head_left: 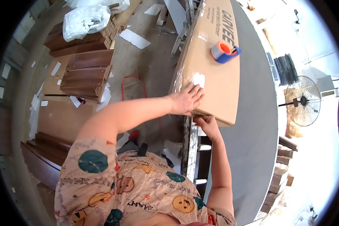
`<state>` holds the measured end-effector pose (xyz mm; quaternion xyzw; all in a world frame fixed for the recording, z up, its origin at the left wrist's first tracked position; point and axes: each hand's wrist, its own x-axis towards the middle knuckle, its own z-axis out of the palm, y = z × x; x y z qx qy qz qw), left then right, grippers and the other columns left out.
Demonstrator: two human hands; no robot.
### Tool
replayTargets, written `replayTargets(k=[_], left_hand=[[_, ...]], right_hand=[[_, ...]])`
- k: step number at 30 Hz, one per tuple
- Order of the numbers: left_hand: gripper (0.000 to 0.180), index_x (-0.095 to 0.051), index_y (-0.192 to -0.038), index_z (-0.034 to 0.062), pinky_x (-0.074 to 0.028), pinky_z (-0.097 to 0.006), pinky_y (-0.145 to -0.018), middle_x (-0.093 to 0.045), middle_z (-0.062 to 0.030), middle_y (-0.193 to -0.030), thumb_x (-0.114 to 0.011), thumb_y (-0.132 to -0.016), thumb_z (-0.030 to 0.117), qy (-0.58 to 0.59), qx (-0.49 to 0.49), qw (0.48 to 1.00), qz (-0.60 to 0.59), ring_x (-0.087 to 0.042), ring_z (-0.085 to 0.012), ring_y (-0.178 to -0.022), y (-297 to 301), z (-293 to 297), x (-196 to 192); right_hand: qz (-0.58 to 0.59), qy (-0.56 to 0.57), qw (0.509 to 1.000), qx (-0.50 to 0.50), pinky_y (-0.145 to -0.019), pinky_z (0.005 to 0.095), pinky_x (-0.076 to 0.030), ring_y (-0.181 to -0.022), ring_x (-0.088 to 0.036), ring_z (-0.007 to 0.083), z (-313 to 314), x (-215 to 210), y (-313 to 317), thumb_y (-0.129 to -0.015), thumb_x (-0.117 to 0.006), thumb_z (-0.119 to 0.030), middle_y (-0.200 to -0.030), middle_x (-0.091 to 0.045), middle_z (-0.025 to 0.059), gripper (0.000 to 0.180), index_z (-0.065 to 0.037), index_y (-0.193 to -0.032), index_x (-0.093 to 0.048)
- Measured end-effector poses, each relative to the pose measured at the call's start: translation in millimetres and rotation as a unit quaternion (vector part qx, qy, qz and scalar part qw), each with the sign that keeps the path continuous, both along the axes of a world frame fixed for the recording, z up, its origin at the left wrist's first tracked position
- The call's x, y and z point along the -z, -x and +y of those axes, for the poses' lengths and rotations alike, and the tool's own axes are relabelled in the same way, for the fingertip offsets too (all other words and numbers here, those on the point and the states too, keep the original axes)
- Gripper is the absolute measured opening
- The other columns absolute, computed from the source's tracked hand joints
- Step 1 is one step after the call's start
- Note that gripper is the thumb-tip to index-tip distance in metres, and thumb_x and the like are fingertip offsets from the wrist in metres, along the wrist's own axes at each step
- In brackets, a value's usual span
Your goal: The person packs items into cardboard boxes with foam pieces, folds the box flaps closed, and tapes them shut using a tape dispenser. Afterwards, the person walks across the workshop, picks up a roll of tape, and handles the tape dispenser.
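Note:
A long brown cardboard box [214,86] lies in front of me, with shiny clear tape along its left edge. My left hand [187,99] rests on the box's near left corner, its fingers spread over the tape. At the lower near edge, my right hand [208,125] is closed with thumb and fingers bent together against the end of the box. Whatever its fingertips pinch is too small or hidden to make out. A blue and orange tape dispenser [225,52] with a roll in it sits on top of the box, beyond both hands.
A grey surface [252,124] stretches along the box's right side. To the left on the floor are stacked brown wooden panels [87,69], a bundle in white plastic wrap [86,23] and white scraps [135,39]. A standing fan [304,101] is at the right, near stacked cartons [278,180].

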<state>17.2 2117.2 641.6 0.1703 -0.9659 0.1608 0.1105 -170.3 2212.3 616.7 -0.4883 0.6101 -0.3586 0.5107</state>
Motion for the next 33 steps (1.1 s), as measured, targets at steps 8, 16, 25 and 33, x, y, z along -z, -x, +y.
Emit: replayTargets(k=[8,16,25,33], left_hand=[[0.077,-0.045,-0.130,0.0012,-0.026,-0.054,-0.108,-0.043,-0.0213,-0.137,-0.053,-0.080,0.060,-0.037,-0.010,0.994,0.101,-0.037,-0.0403,-0.129,-10.3,3.5,19.4],[0.066,-0.049,-0.123,0.0017,-0.031,-0.054,-0.103,-0.047,-0.0203,-0.127,-0.057,-0.081,0.051,-0.056,0.004,0.992,0.116,-0.038,-0.0395,-0.123,-2.8,-12.1,8.2],[0.066,-0.049,-0.122,0.0029,-0.024,-0.049,-0.109,-0.044,-0.0155,-0.131,-0.067,-0.075,0.045,-0.124,-0.025,0.982,0.137,-0.035,-0.0335,-0.127,2.7,-29.5,7.1],[0.059,-0.052,-0.109,0.0006,-0.029,-0.045,-0.108,-0.047,-0.0136,-0.120,-0.074,-0.067,0.035,-0.200,-0.004,0.957,0.208,-0.041,-0.0316,-0.122,-3.0,-35.3,9.4]], right_hand=[[0.190,-0.081,0.954,0.219,-0.056,0.0339,-0.057,-0.066,-0.067,0.0271,-198.6,-126.3,38.8,-0.073,-0.052,-0.076,-0.087,-0.063,0.0223,0.098,0.015,-0.108,-0.053],[0.178,-0.190,0.958,0.119,-0.053,0.0371,-0.057,-0.059,-0.065,0.0271,-230.4,-115.9,71.8,-0.084,-0.053,-0.032,-0.074,-0.062,0.0166,0.040,0.002,-0.105,-0.053],[-0.108,-0.107,0.977,0.151,-0.073,0.0360,-0.053,-0.094,-0.061,0.0191,-91.7,-141.8,41.2,-0.083,-0.060,-0.033,-0.109,-0.061,0.0112,0.048,-0.003,-0.120,-0.054],[0.428,0.035,0.902,-0.043,-0.062,0.0380,-0.053,-0.060,-0.065,0.0291,-128.3,-138.3,-0.7,-0.073,-0.063,-0.062,-0.069,-0.065,0.0174,0.060,-0.007,-0.095,-0.070]])
